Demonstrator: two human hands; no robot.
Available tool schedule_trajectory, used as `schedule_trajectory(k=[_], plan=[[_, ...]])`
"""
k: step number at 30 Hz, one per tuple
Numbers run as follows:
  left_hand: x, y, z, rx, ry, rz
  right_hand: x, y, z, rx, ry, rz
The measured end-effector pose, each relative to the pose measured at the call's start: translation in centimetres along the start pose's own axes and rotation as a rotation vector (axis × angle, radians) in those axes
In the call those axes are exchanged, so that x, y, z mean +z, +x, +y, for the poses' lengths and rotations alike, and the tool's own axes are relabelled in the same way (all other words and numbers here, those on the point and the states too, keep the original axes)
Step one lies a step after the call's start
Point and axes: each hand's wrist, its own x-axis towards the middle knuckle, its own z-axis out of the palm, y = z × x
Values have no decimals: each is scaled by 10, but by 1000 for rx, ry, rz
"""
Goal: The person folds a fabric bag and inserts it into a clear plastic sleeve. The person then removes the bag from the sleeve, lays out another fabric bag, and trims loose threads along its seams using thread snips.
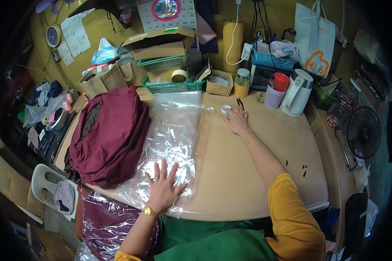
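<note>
My left hand (pixel 163 188) lies flat with fingers spread on a clear plastic bag (pixel 172 126) stretched out on the table. My right hand (pixel 236 120) reaches to the far side, fingers extended. Its fingertips are at a small white roll of tape (pixel 226 108) and a dark pair of snips (pixel 240 103); whether they touch either one is unclear. To the left of the plastic bag rests a bulky maroon fabric bag (pixel 111 137). More maroon cloth in clear plastic (pixel 111 217) is below the table's front edge.
Along the back stand a green basket (pixel 174 87) with masking tape, a wicker basket (pixel 219 85), a jar (pixel 242 82), a lilac cup holder (pixel 273 96) and a white kettle (pixel 297 93). A white chair (pixel 43 174) is at left, a black fan (pixel 363 132) at right.
</note>
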Motion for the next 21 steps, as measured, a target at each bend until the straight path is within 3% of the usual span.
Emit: schedule_trajectory(k=[9,12,15,17,19,21], plan=[[11,157,-18,-229,-9,62,-8,-29,29,-204,108,64],[-20,162,-14,-260,-130,-94,-8,-26,32,-205,280,157],[-89,117,9,52,-303,184,-2,-12,46,-196,286,287],[-133,72,10,102,-131,366,-12,-5,60,-121,274,220],[-146,38,-21,-101,75,449,-31,0,54,-48,263,154],[-137,22,-81,-348,179,412,-50,1,38,159,431,138]])
